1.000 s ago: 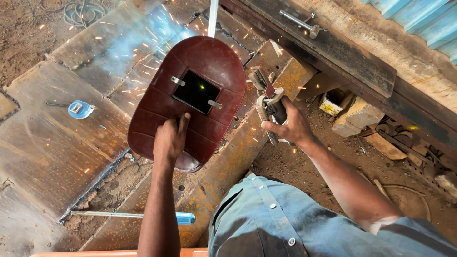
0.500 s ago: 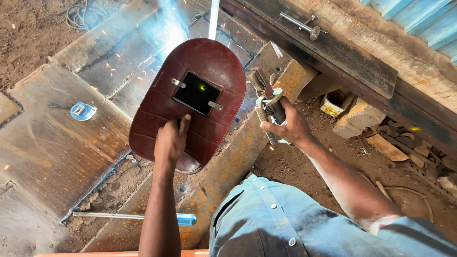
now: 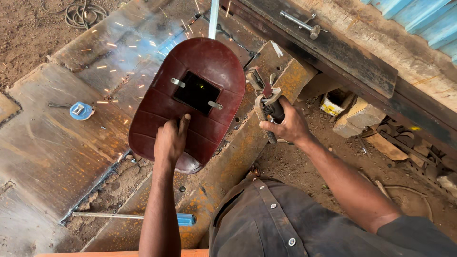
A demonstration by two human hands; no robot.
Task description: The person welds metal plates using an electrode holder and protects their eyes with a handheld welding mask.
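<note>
The left hand sits just left of the frame's centre, fingers curled shut around the handle on the back of a dark red shield, the thumb pointing up toward its window. The shield is a rounded oblong held tilted, its dark rectangular window near the middle with two small metal clips at its corners. Its lower rim curves under the hand.

The right hand is right of centre, closed tight around the black grip of an electrode holder, whose metal jaws point toward the upper left, just beside the shield's right edge. I cannot tell whether a rod sits in the jaws.

Beyond the shield's top edge, in the upper left of the frame, bluish smoke and orange sparks spread over rusty steel plates that lie flat on the ground. A thin pale bar rises from the shield's top edge to the upper border of the frame. A blue tape measure lies on the plates at left. A coiled cable lies on the dirt at top left. A rod with a blue handle lies at the bottom, left of the forearm. A dark steel beam runs diagonally across the upper right, with a bolt resting on it. The person's grey buttoned shirt fills the lower centre.
</note>
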